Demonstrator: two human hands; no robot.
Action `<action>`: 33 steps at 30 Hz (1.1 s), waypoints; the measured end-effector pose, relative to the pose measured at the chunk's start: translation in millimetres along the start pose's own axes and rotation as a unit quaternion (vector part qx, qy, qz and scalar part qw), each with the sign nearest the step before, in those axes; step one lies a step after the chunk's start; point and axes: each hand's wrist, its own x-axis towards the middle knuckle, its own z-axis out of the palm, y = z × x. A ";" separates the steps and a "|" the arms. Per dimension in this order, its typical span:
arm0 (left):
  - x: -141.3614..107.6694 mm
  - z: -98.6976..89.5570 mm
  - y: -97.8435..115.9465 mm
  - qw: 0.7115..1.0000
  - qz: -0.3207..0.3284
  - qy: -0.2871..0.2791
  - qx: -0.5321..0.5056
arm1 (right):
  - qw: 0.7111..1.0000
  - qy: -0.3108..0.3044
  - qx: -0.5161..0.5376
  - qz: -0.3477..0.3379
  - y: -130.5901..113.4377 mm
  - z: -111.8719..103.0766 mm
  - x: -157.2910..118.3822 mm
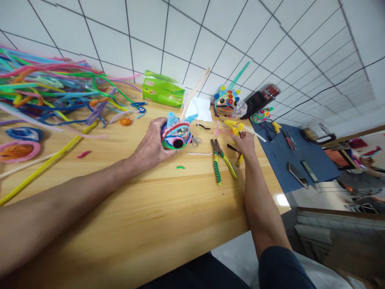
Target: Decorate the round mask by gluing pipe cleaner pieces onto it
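My left hand [154,143] is closed around a ball-shaped craft figure [177,134] wrapped in coloured pipe cleaners. It has a big pink-and-black eye, light blue horns and a long pale stem rising behind it. My right hand [246,143] grips a yellow glue gun [234,126] by its handle, with the nozzle pointing left and a white stick out the back. Some fingers are hidden behind the hand. Just left of that hand, pliers [221,158] with green-and-yellow handles lie spread on the wooden table [168,212]. Small scissors [196,141] lie beside the figure.
A heap of pipe cleaners [54,88] covers the left side. Along the wall stand a green tissue pack [162,90] and a decorated craft figure [226,102]. Phones [297,175] and tools lie on a blue mat [276,148] at right. Another person's arm [371,168] shows far right.
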 end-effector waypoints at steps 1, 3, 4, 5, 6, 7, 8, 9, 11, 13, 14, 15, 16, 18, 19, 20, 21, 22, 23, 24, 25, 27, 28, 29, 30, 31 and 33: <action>0.4 -0.4 0.0 1.000 -0.004 -0.004 -0.002 | 1.000 0.007 -0.002 0.002 -1.8 -7.3 -8.0; 1.3 -1.4 0.3 1.000 -0.013 -0.012 -0.008 | 1.000 0.015 0.002 -0.010 -10.2 -19.6 -28.7; 1.8 -1.9 0.7 1.000 -0.018 -0.016 -0.013 | 0.999 0.009 0.017 -0.036 -17.4 -23.5 -41.0; 2.4 -2.5 1.0 0.999 -0.020 -0.018 -0.018 | 0.997 -0.008 0.038 -0.074 -26.5 -25.5 -53.8; 3.0 -3.1 1.4 0.999 -0.020 -0.018 -0.022 | 0.990 -0.030 0.062 -0.122 -37.1 -25.3 -66.4; 3.5 -3.7 1.8 0.999 -0.019 -0.018 -0.023 | 0.979 -0.057 0.076 -0.180 -48.7 -22.8 -78.0; 4.0 -4.2 2.2 1.000 -0.017 -0.016 -0.021 | 0.966 -0.082 0.077 -0.235 -60.5 -18.2 -88.0; 4.3 -4.6 2.6 1.000 -0.015 -0.012 -0.017 | 0.953 -0.101 0.073 -0.277 -71.8 -11.8 -95.7; 4.7 -4.8 3.3 1.000 -0.013 -0.003 -0.010 | 0.935 -0.126 0.052 -0.328 -90.2 4.5 -103.8; 4.7 -4.2 3.7 1.000 -0.012 0.004 -0.011 | 0.931 -0.140 0.025 -0.335 -101.5 20.2 -104.1; 4.5 -3.7 3.7 1.000 -0.011 0.005 -0.014 | 0.932 -0.145 0.017 -0.331 -104.9 26.1 -103.0; 4.4 -3.3 3.7 1.000 -0.009 0.002 -0.016 | 0.933 -0.152 0.017 -0.325 -107.2 29.9 -101.8; 4.4 -2.8 3.7 1.000 -0.006 -0.002 -0.016 | 0.934 -0.161 0.027 -0.317 -109.0 31.5 -101.1; 4.3 -2.4 3.6 1.000 0.001 -0.007 -0.011 | 0.934 -0.190 0.082 -0.291 -112.4 28.6 -101.9; 4.3 -2.3 3.7 1.000 0.004 -0.008 -0.007 | 0.932 -0.209 0.125 -0.270 -114.6 24.8 -103.4; 4.4 -2.4 3.8 1.000 0.004 -0.009 -0.003 | 0.927 -0.227 0.172 -0.245 -117.3 20.0 -105.3; 4.4 -2.5 4.1 1.000 0.004 -0.010 0.000 | 0.919 -0.240 0.220 -0.221 -120.4 14.7 -107.2; 4.4 -2.7 4.3 1.000 0.001 -0.011 0.001 | 0.911 -0.246 0.263 -0.202 -124.0 9.4 -108.8; 4.4 -2.8 4.5 1.000 -0.001 -0.012 0.002 | 0.903 -0.247 0.297 -0.190 -128.0 4.3 -109.8; 4.4 -3.0 4.7 1.000 -0.004 -0.012 0.002 | 0.898 -0.242 0.319 -0.183 -132.3 -0.5 -109.9; 4.4 -3.2 4.7 1.000 -0.005 -0.013 0.001 | 0.897 -0.235 0.328 -0.181 -136.8 -5.0 -109.0; 4.5 -3.5 4.7 1.000 -0.002 -0.015 -0.001 | 0.907 -0.211 0.309 -0.194 -146.3 -12.7 -104.4; 4.6 -3.6 4.6 1.000 0.001 -0.017 0.000 | 0.915 -0.190 0.285 -0.212 -151.2 -15.8 -101.0; 4.8 -3.7 4.7 1.000 0.002 -0.019 0.001 | 0.923 -0.161 0.257 -0.239 -156.2 -18.5 -97.1; 4.9 -3.8 4.9 1.000 0.003 -0.020 0.001 | 0.927 -0.130 0.227 -0.270 -161.1 -20.5 -93.1; 5.1 -3.9 5.2 1.000 0.004 -0.020 0.001 | 0.926 -0.102 0.202 -0.303 -165.9 -21.8 -89.2; 5.4 -4.0 6.1 1.000 0.006 -0.015 -0.004 | 0.916 -0.080 0.176 -0.352 -174.6 -22.3 -82.5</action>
